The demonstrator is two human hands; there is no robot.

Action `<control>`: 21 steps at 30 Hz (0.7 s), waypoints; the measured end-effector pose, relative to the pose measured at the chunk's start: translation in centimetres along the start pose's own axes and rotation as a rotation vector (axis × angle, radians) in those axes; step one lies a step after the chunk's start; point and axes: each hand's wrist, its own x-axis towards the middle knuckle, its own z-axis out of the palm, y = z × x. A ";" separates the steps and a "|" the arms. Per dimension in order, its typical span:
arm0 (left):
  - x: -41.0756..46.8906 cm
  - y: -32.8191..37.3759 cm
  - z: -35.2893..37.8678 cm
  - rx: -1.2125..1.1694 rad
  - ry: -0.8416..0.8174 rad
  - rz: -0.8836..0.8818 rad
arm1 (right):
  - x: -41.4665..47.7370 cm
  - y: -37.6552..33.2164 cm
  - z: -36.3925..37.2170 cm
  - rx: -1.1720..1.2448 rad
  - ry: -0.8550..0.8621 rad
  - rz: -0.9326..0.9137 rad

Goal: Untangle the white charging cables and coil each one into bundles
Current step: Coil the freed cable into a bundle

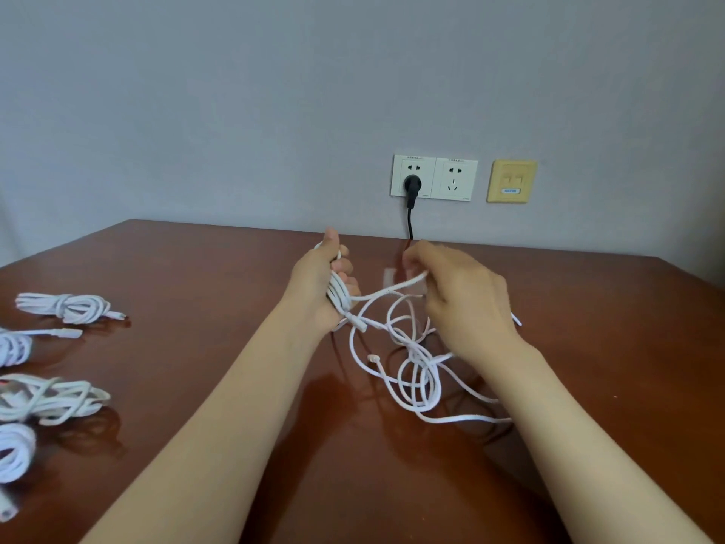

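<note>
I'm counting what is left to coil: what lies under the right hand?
Under the right hand, a loose tangle of white cable lies on the table; the hand pinches one strand. Its wrist covers part of the tangle, so the cable count is unknown.

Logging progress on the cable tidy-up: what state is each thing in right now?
Left hand: grips a part-wound coil.
Right hand: pinches a strand leading to the coil.
Tangle: loose, looped on the table.
Bundles: coiled, lying at the table's left.
Black plug: plugged into the left socket.
Right socket: empty.
</note>
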 end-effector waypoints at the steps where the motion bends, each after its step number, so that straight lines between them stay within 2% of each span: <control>1: 0.0 -0.2 0.1 0.027 0.005 0.012 | 0.1 -0.1 -0.1 -0.058 -0.007 -0.040; 3: 0.0 -0.3 0.2 0.087 0.023 0.055 | 0.1 -0.5 -0.5 -0.057 -0.159 -0.086; 5: 0.1 -0.5 0.3 0.117 0.034 0.077 | -0.1 -1.1 -0.8 0.059 -0.336 -0.066; 7: 0.1 -0.6 0.4 0.126 0.048 0.082 | -0.4 -1.8 -0.4 0.179 -0.372 -0.059; 13: -0.1 -0.1 0.2 0.149 0.037 0.072 | 0.0 -1.1 -0.1 0.150 -0.218 -0.120; 17: -0.5 -0.4 -0.1 0.526 0.014 0.056 | 0.1 -0.7 -0.2 0.352 -0.046 -0.049; 19: -0.7 -0.7 0.1 0.664 -0.083 0.027 | 0.3 -0.7 -0.1 0.444 0.017 0.028; 21: -1.2 -0.7 0.5 0.699 -0.201 -0.046 | 0.5 -0.7 -0.2 0.492 0.055 0.083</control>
